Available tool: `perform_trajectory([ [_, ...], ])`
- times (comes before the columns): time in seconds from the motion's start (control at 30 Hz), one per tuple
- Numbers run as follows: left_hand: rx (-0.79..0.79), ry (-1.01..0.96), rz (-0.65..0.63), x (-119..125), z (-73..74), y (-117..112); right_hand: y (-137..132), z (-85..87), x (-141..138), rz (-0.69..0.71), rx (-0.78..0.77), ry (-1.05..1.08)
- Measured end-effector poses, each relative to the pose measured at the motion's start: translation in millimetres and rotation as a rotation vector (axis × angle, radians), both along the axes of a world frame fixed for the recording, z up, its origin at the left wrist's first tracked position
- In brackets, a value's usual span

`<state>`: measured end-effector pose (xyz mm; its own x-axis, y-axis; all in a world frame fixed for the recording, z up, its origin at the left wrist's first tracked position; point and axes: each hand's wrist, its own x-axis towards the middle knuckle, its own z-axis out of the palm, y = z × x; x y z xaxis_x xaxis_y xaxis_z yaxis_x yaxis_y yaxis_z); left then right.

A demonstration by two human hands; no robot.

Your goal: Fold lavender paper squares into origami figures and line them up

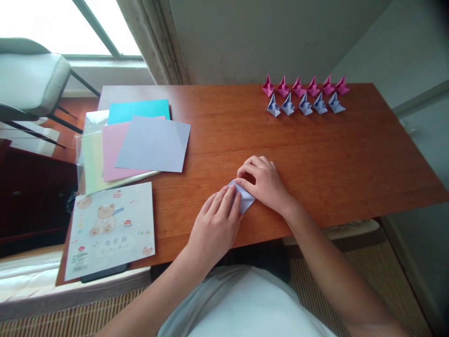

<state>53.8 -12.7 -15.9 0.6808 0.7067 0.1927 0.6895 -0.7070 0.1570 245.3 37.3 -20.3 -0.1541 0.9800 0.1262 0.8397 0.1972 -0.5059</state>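
Note:
A small folded piece of lavender paper (244, 197) lies on the wooden table (333, 154) near its front edge. My left hand (215, 223) presses on the paper's left side with its fingers laid together over it. My right hand (264, 182) rests on the paper's right side, fingers curled down onto it. Most of the paper is hidden beneath both hands.
Several folded pink paper figures (305, 86) and several lavender ones (305, 104) stand in two rows at the back right. A stack of coloured sheets (140, 140) lies at the left, a bear-printed sheet (110, 229) in front of it. A grey chair (31, 79) stands by the window.

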Motion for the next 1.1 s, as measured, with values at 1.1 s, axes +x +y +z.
perform_trajectory([
  [1.1, 0.036, 0.039, -0.011, 0.1, -1.3, -1.3, 2.9, -0.7, -4.2, -0.034, -0.027, -0.02],
])
